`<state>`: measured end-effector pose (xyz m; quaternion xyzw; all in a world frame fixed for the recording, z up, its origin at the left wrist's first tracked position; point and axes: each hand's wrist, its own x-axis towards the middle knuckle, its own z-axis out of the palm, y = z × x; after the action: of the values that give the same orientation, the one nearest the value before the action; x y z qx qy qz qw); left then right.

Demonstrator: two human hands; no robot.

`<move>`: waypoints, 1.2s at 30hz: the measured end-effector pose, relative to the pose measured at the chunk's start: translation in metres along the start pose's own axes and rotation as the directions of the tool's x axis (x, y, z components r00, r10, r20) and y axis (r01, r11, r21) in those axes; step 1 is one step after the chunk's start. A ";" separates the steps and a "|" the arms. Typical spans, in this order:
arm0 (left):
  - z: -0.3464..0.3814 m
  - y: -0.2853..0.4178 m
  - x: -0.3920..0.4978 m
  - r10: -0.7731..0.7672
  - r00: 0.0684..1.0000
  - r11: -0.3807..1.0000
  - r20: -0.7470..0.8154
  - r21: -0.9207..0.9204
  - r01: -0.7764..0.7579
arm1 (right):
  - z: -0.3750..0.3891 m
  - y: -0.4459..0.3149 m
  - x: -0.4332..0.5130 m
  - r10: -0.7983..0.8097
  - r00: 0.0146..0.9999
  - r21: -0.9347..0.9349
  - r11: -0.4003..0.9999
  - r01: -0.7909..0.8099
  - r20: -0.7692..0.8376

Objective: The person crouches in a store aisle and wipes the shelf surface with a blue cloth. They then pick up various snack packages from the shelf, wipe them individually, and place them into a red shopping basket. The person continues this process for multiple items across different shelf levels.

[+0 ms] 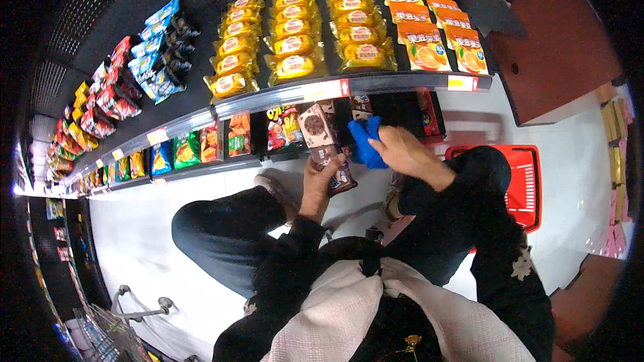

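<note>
My left hand [322, 181] grips a long pink-and-brown snack packet [317, 130], a cookie pictured on its front, and tilts it at the lower shelf's edge. A crumpled blue cloth [366, 143] is bunched in my right hand [410, 156], just right of the packet; that hand is blurred. Behind the packet, partly hidden, a similar brown packet [361, 105] stands on the lower shelf. To the left of it sits a bag with fries pictured on it [284, 128].
Above, the upper shelf's front rail [282, 94] bears price tags, with rows of yellow-wrapped cakes [292, 45] and orange pouches [427, 45] behind it. A red shopping basket [526, 191] is on the floor at my right. A wire shopping cart [108, 334] stands lower left.
</note>
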<state>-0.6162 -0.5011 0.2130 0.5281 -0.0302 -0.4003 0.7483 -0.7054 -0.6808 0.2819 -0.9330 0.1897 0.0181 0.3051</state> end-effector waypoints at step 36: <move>-0.036 -0.022 -0.028 -0.018 0.997 0.951 0.070 -0.307 0.039 | 0.099 -0.061 -0.090 -0.215 0.976 0.297 0.929 0.219 -0.046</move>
<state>-0.6306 -0.4581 0.1901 0.3917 0.0157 -0.4282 0.8143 -0.7588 -0.5483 0.2492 -0.8911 0.0879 -0.0506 0.4422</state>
